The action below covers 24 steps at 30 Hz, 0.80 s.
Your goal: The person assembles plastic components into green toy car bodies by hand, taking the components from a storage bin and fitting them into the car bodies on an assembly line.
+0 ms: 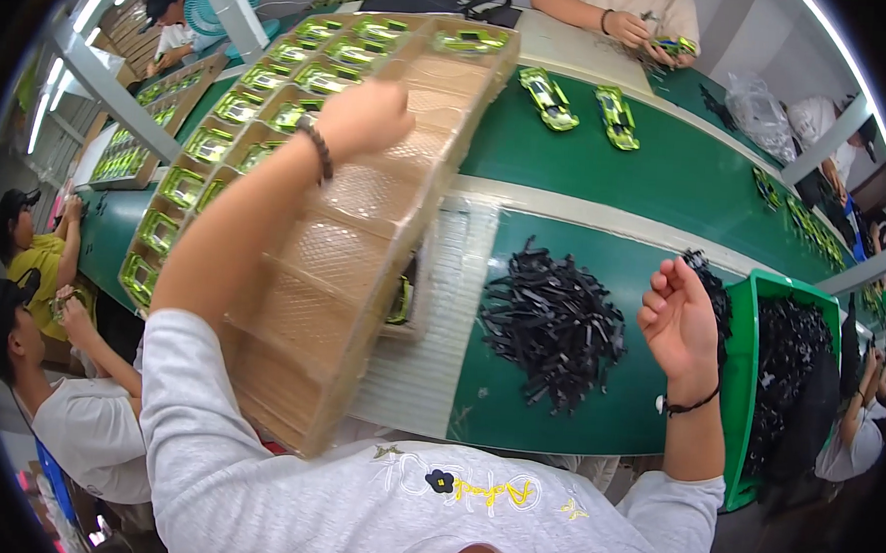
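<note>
Over the large brown tray [292, 377] with clear plastic compartments, my left hand [369, 120] is closed, knuckles up. It is slightly smeared, and whatever may be in its fingers is hidden. Bright green toy cars [239, 107] fill the tray's left and far compartments; several in the right column hold none. My right hand [678, 317] hangs palm up above the table, fingers loosely curled and apart, with nothing in it. Beside it lies a loose pile of black strip-like parts [553, 322]. A green toy car [398, 299] shows partly under the tray's right edge.
Two green toy cars, the left one [548, 99] and the right one [617, 117], lie on the green belt [539, 171]. At right stands a green bin [743, 392] of black parts. Across the belt, a person's hands [631, 28] hold a toy car. Other people work at left and right.
</note>
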Available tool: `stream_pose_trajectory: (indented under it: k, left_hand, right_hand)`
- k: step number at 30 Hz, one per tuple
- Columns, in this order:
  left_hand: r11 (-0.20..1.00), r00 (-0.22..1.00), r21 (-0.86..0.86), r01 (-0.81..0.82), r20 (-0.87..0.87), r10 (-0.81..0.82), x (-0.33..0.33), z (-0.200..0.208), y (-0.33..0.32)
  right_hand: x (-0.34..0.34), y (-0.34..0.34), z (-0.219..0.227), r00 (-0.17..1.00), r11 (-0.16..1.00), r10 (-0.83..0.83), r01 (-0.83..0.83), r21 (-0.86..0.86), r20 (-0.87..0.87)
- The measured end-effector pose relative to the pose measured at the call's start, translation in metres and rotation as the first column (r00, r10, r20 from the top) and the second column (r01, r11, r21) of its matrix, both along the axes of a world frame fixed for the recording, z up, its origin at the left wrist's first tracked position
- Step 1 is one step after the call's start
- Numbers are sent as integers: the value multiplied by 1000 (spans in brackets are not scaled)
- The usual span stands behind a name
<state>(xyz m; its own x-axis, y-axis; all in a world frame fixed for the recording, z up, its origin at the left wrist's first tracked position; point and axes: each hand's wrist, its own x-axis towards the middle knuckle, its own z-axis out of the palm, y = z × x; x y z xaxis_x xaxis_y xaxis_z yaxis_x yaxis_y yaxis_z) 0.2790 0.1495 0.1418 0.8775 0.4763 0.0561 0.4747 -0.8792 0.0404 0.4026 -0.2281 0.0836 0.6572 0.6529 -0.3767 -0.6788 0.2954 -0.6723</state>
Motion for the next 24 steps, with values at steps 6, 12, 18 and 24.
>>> stream_pose_trajectory:
  k: [6, 12, 18, 24]
  left_hand:
    - [970, 930, 37, 239, 278, -239, 139, -33, 101]
    - [989, 990, 62, 135, 36, -137, 214, -60, 122]
    - [994, 725, -30, 102, 687, -54, 203, -32, 130]
    - [417, 350, -617, 668, 754, 555, 153, 82, -150]
  right_hand:
    - [-35, -60, -1, 979, 976, -201, 201, 83, -6]
    - [-57, -136, -16, 797, 840, -525, 542, 31, 299]
    - [-53, -150, -33, 673, 784, -491, 618, -57, 553]
    - [-14, -108, -26, 206, 736, 208, 611, -291, 956]
